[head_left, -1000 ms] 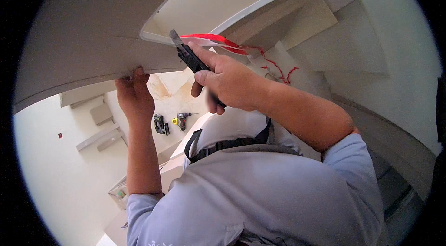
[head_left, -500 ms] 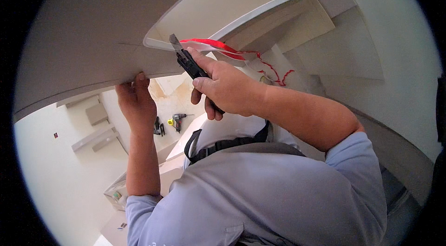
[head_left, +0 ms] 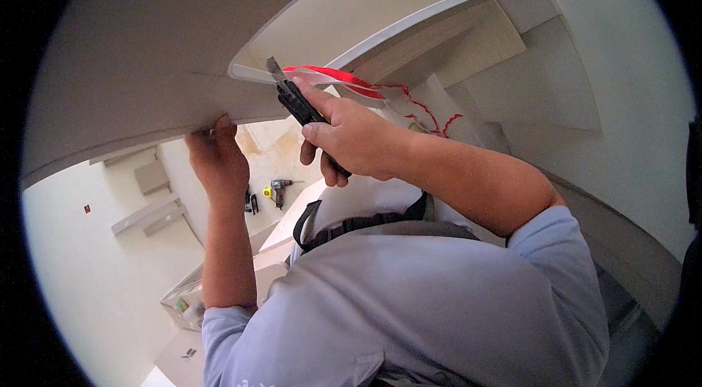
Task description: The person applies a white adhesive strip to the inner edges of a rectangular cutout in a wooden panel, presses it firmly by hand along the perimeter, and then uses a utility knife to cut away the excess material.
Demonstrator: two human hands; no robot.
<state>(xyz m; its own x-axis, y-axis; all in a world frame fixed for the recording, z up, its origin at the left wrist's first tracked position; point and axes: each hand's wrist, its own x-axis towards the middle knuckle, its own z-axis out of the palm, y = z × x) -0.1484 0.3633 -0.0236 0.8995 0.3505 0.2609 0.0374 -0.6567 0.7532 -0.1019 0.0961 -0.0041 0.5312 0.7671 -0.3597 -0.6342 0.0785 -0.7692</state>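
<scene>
My right hand [head_left: 351, 134] is closed around a black utility knife [head_left: 296, 102], its blade out and pointing up at the rounded inner corner of a white edge strip [head_left: 254, 74]. Beside the blade, a loose red strip [head_left: 329, 74] with pale backing hangs below the strip, trailing in crumpled curls. My left hand [head_left: 218, 160] grips the lower edge of the large curved grey panel [head_left: 139, 50], fingertips at its rim and partly hidden. The panel has a cutout with curved edges above the knife.
On the floor below lie a cordless drill [head_left: 279, 189], a yellow tape measure [head_left: 268, 193] and a partly hidden black tool [head_left: 251, 203]. Pale boards [head_left: 150, 219] lie at the left, and stacked panels [head_left: 519, 80] stand at the right. My belly and belted waist fill the lower middle.
Both hands and the knife sit slightly lower in the picture, along with the panel, as the view shifts a little. The black tool below is more hidden behind my left hand.
</scene>
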